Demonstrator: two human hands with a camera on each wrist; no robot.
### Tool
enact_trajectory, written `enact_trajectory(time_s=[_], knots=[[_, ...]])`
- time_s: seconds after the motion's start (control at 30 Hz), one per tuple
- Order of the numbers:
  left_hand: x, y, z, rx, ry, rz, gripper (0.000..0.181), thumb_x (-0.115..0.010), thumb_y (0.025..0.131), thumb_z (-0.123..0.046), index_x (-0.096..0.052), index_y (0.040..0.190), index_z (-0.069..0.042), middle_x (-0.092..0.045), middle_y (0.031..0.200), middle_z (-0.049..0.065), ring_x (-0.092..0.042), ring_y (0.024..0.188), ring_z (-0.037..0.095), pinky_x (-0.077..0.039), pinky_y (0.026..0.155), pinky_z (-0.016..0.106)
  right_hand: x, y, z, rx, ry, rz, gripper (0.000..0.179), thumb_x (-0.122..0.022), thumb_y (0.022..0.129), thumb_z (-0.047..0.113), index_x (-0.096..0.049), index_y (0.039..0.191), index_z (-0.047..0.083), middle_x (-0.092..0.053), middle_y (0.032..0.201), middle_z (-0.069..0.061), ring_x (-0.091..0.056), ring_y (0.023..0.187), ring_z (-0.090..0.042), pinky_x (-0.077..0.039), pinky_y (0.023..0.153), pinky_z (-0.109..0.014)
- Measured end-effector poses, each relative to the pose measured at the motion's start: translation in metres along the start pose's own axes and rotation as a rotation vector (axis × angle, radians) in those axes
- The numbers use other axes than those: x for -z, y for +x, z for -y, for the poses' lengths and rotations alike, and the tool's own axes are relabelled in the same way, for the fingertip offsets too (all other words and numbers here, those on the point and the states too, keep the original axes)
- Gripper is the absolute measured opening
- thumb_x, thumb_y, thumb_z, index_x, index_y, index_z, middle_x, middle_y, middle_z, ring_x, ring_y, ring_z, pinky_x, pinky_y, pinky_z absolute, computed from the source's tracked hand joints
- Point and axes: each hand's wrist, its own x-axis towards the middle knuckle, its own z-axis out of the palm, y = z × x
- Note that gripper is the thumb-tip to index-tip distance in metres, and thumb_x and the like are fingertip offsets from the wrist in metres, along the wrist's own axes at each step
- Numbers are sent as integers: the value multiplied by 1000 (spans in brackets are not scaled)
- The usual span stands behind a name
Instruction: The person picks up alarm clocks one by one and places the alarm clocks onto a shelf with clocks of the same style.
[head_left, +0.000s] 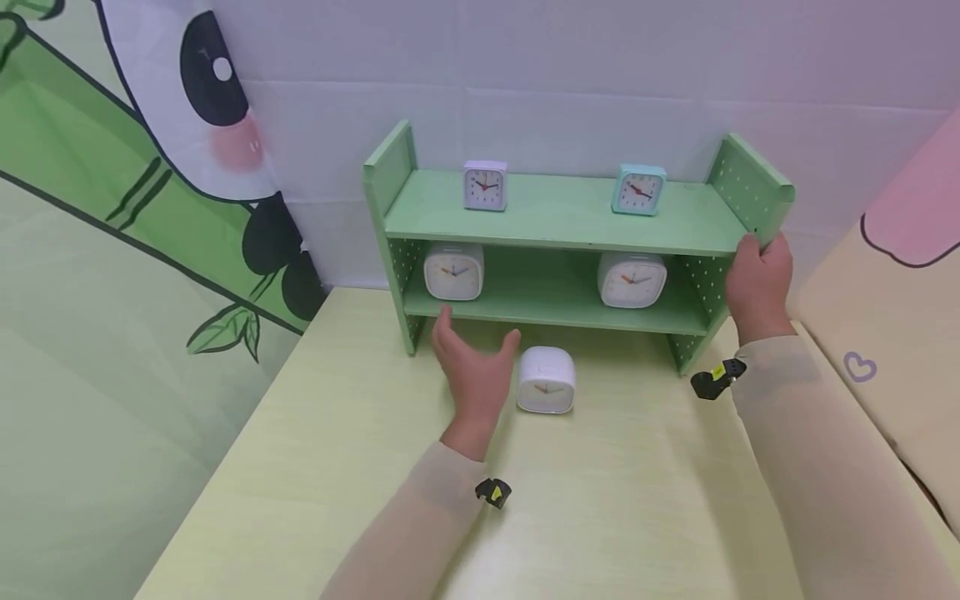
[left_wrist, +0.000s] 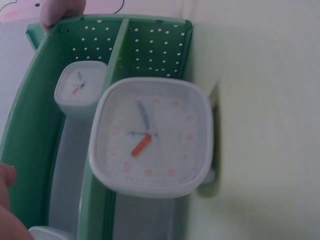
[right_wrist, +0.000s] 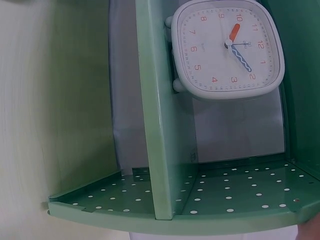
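A green two-tier shelf (head_left: 555, 236) with dotted side panels stands on the table. At its right end my right hand (head_left: 759, 283) grips the side panel, level with the upper board. My left hand (head_left: 477, 375) reaches toward the lower board, thumb and fingers spread apart, holding nothing. Just right of it, a white alarm clock (head_left: 546, 381) stands on the table in front of the shelf; it looms large in the left wrist view. Two more white clocks, one on the left (head_left: 453, 272) and one on the right (right_wrist: 227, 50), sit on the lower board.
On the upper board stand a small lilac clock (head_left: 485, 185) and a small turquoise clock (head_left: 638, 190). The pale yellow table (head_left: 637, 500) extends toward me. Behind the shelf is a plain wall covering (head_left: 570, 92); a printed cartoon sheet (head_left: 150, 333) hangs at left.
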Motion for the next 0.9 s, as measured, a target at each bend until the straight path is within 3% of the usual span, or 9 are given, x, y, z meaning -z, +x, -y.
enact_trajectory(time_s=[0.27, 0.53, 0.67, 0.9], knots=[[-8, -34, 8, 66, 23, 57, 99, -89, 80, -30, -29, 154, -4, -31, 158, 15, -30, 146, 31, -29, 118, 48, 0, 1, 0, 5, 14, -4, 54, -28, 109, 38, -44, 151, 8, -49, 146, -9, -43, 132, -13, -31, 114, -29], [-21, -64, 6, 215, -3, 138, 101, -90, 78, -32, -30, 154, -5, -34, 154, 15, -36, 142, 37, -34, 114, 53, 0, 0, 0, -6, 16, -8, 55, -28, 109, 38, -43, 152, 7, -49, 146, -9, -43, 131, -13, -31, 113, -29], [-28, -73, 6, 247, -3, 150, 101, -90, 76, -29, -30, 154, -7, -35, 153, 15, -41, 136, 41, -40, 107, 53, 0, 0, 0, -3, 25, -10, 54, -28, 109, 37, -44, 151, 7, -50, 144, -9, -43, 129, -14, -33, 111, -28], [-41, -79, 6, 255, 42, 145, 103, -95, 70, -29, -33, 150, -8, -39, 148, 15, -47, 123, 36, -44, 99, 51, 1, 1, -1, -18, 33, 14, 54, -28, 110, 40, -43, 152, 10, -49, 142, -5, -42, 128, -14, -33, 111, -30]])
